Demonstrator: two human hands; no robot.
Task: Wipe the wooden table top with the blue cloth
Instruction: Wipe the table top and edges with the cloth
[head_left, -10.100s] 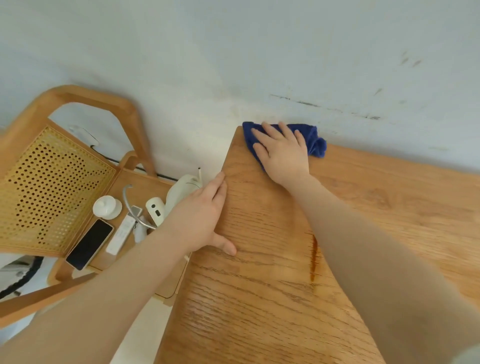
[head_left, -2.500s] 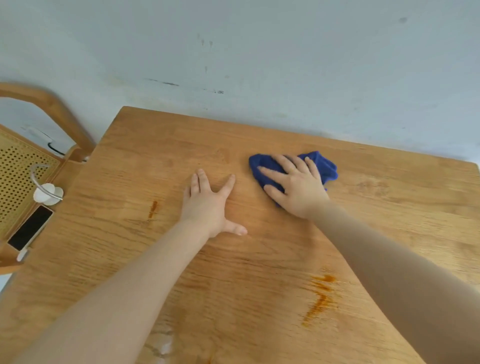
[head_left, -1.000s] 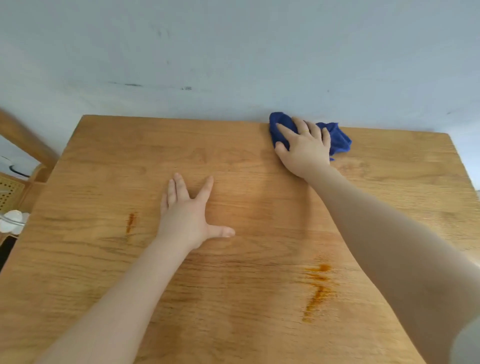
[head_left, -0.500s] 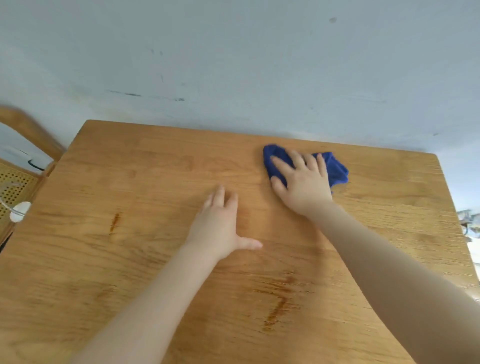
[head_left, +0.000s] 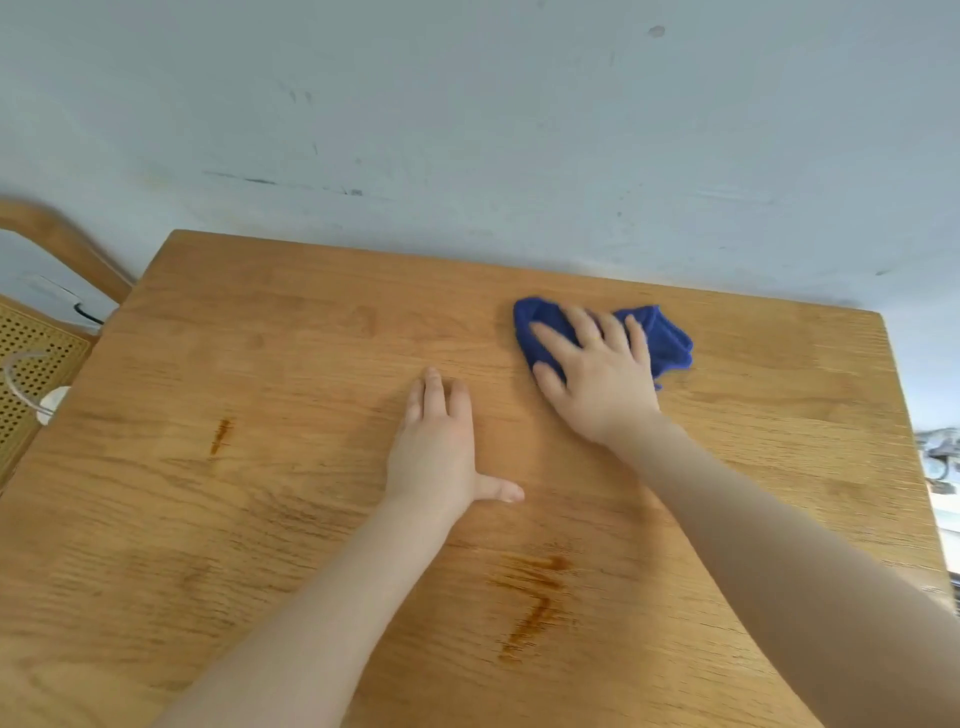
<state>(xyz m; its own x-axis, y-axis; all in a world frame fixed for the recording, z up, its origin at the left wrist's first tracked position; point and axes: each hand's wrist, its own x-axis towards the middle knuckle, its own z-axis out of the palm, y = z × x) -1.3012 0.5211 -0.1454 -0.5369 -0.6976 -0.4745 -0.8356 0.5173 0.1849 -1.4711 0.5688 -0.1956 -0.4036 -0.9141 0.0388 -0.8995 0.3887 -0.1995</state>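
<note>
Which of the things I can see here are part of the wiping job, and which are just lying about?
Part of the job:
- blue cloth
- wooden table top
- right hand, flat on the cloth
- left hand, flat on the wood

Just lying about:
- wooden chair at the left
- small white object on that chair

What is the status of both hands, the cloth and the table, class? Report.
Right hand flat on blue cloth, far side of table top. Left hand flat on bare wood. Dark streaks near front. Nothing in the way.
</note>
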